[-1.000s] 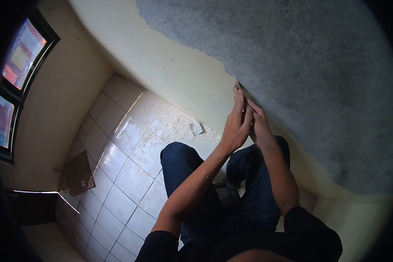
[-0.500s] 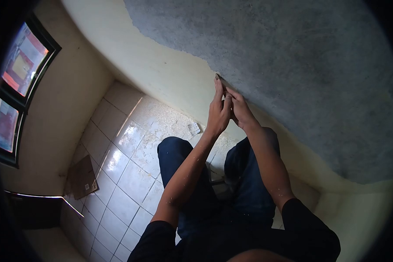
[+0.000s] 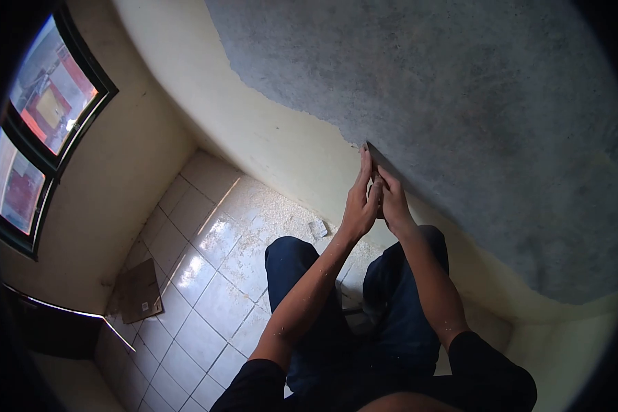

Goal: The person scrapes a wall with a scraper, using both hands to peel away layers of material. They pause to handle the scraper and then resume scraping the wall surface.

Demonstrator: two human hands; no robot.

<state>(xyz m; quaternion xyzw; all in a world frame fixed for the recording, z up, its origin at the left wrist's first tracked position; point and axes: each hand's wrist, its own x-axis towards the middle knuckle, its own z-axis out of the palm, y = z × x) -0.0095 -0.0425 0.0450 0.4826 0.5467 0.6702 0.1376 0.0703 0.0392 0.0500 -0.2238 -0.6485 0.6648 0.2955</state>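
Both my hands are together at a wall, where cream paint [image 3: 292, 141] meets a bare grey patch [image 3: 426, 89]. Between them is a thin, dark-edged scraper [image 3: 368, 147], its tip against the ragged paint edge; the hands hide most of it. My left hand [image 3: 361, 204] presses along the tool with fingers straight and close together. Beside it, my right hand [image 3: 394, 203] is closed around the lower part of the tool. A tiny pale flake [image 3: 354, 145] shows left of the tip.
Pale flakes [image 3: 271, 206] litter the tiled floor [image 3: 199, 292] below the wall, near a small greyish chunk [image 3: 317, 229]. A brown board [image 3: 139, 292] lies at left. There is a dark-framed window [image 3: 51, 165] in the side wall. My bent knees [image 3: 292, 257] are close under my arms.
The view has shifted, so the scene sits lower and farther right. Against the wall, both hands and the scraper have moved slightly right, and a small flake now shows beside the tip.
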